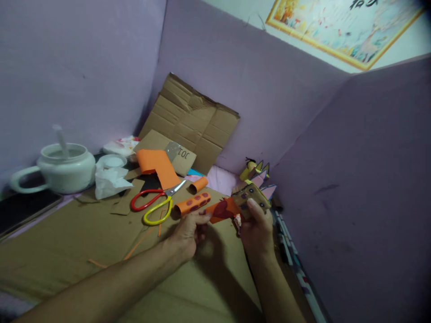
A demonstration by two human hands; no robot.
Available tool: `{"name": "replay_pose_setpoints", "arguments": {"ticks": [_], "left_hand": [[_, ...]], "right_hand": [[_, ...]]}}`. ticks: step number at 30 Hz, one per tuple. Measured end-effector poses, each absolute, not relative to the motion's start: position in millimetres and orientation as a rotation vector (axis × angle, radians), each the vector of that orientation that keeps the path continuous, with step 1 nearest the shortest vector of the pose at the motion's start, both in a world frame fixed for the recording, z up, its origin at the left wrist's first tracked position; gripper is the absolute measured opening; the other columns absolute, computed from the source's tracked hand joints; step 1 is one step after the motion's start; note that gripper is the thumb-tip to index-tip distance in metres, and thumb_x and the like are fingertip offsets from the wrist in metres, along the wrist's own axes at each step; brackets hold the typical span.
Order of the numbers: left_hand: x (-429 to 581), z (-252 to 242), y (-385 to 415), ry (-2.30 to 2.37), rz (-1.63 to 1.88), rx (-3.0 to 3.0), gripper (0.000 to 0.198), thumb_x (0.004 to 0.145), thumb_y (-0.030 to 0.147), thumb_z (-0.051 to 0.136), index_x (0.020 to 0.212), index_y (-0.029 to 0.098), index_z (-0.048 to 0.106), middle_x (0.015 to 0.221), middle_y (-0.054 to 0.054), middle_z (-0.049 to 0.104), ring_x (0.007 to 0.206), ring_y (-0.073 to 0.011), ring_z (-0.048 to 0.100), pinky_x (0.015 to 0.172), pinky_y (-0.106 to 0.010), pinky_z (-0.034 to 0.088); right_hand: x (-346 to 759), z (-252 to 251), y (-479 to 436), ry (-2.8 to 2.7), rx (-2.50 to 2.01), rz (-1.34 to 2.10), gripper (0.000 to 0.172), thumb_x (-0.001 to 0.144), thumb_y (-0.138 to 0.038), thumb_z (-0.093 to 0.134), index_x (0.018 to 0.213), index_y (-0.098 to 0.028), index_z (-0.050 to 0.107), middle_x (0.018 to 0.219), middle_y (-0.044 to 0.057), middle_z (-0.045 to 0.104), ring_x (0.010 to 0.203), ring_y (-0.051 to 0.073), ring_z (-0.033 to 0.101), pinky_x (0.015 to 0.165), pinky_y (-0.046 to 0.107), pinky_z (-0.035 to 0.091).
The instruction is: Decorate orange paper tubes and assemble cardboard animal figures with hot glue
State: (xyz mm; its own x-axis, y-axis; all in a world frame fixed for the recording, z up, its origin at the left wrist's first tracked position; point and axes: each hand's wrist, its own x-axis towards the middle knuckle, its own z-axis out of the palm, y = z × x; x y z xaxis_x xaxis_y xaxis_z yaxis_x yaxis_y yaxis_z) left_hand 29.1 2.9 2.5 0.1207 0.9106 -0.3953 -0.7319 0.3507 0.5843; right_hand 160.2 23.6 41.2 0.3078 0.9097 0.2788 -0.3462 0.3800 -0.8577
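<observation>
Left hand [190, 231]: grip pinching the left end of an orange paper piece [219, 211] with a dark red heart on it, thumb against fingers. Right hand [259, 229]: grip closed round a brown craft piece [249, 193] with dark dots, thumb on its face. Orange paper piece held between the hands, above the cardboard sheet [188, 291], right end against the brown craft piece; can't tell if joined. Left of the hands: dotted orange roll [193, 204], plain orange roll [199, 185] behind it, red-and-yellow-handled scissors [169, 193], blades parted or not unclear. Behind scissors, folded orange paper [156, 160]. Far left, white pot [69, 172] with something upright in it, crumpled tissue [109, 181] just beside, dark phone [30, 213] in front. Flattened cardboard [198, 119] leans on the purple wall [218, 54]
</observation>
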Motion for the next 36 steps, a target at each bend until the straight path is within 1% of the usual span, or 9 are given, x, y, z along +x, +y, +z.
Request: {"name": "replay_pose_setpoints", "arguments": {"ticks": [3,7,11,16,23,27,32,36], "left_hand": [[30.7,2.3,0.0,0.692,1.177,0.289,0.02,0.067,0.01,0.066,0.087,0.014,0.069,0.071,-0.001,0.066,0.054,-0.0091,0.055,0.048,-0.02,0.041],[32.2,2.7,-1.0,0.629,1.144,0.217,0.01,0.074,0.01,0.064,0.083,0.012,0.068,0.074,-0.003,0.067,0.06,-0.0132,0.061,0.051,-0.025,0.047],[32.5,4.4,0.0,0.591,1.139,0.169,0.009,0.08,0.009,0.059,0.083,0.012,0.067,0.076,-0.005,0.069,0.06,-0.0145,0.063,0.051,-0.027,0.049],[32.5,5.3,0.4,0.594,1.135,0.146,0.009,0.084,0.011,0.059,0.081,0.012,0.067,0.075,-0.004,0.071,0.057,-0.0129,0.063,0.054,-0.025,0.05],[32.5,1.1,3.1,0.564,1.12,0.133,0.015,0.086,0.011,0.055,0.078,0.013,0.068,0.069,-0.003,0.07,0.055,-0.012,0.062,0.054,-0.024,0.049],[32.7,0.3,4.1,0.56,1.115,0.127,0.016,0.087,0.011,0.056,0.076,0.013,0.067,0.068,-0.003,0.07,0.055,-0.0119,0.062,0.054,-0.024,0.048],[32.3,-0.9,5.2,0.566,1.113,0.136,0.017,0.089,0.013,0.054,0.078,0.012,0.067,0.066,-0.003,0.069,0.055,-0.0125,0.063,0.053,-0.024,0.048],[32.3,-4.5,5.7,0.566,1.115,0.133,0.016,0.088,0.011,0.053,0.079,0.012,0.066,0.067,-0.002,0.069,0.055,-0.0119,0.063,0.052,-0.024,0.048]], "right_hand": [[160.5,38.1,24.8,-0.908,-0.782,0.936,0.029,0.063,-0.029,0.074,0.088,-0.02,0.062,0.081,-0.001,0.068,0.075,0.018,0.067,0.071,0.031,0.053],[158.9,34.1,25.1,-0.889,-0.782,0.962,0.03,0.061,-0.029,0.075,0.087,-0.02,0.063,0.079,-0.002,0.068,0.073,0.015,0.067,0.068,0.027,0.053],[157.7,32.3,25.5,-0.946,-0.777,0.962,0.029,0.062,-0.029,0.075,0.085,-0.02,0.061,0.08,0.0,0.067,0.076,0.019,0.067,0.071,0.032,0.054],[161.3,26.4,30.1,-1.003,-0.824,0.919,0.035,0.061,-0.031,0.077,0.089,-0.018,0.061,0.082,0.003,0.067,0.08,0.023,0.067,0.073,0.037,0.054],[163.9,18.0,32.1,-1.082,-0.902,0.896,0.038,0.063,-0.036,0.075,0.094,-0.017,0.062,0.088,0.006,0.069,0.078,0.023,0.066,0.067,0.034,0.053],[162.2,17.8,29.9,-1.09,-0.925,0.878,0.04,0.063,-0.037,0.075,0.095,-0.017,0.061,0.088,0.006,0.069,0.075,0.021,0.065,0.064,0.033,0.052],[160.4,16.2,28.9,-1.079,-0.934,0.839,0.044,0.062,-0.038,0.076,0.099,-0.018,0.06,0.086,0.004,0.068,0.072,0.019,0.064,0.063,0.032,0.051],[160.9,13.7,29.4,-1.1,-0.939,0.826,0.043,0.064,-0.039,0.075,0.099,-0.018,0.06,0.088,0.004,0.068,0.074,0.02,0.064,0.064,0.032,0.051]]}}
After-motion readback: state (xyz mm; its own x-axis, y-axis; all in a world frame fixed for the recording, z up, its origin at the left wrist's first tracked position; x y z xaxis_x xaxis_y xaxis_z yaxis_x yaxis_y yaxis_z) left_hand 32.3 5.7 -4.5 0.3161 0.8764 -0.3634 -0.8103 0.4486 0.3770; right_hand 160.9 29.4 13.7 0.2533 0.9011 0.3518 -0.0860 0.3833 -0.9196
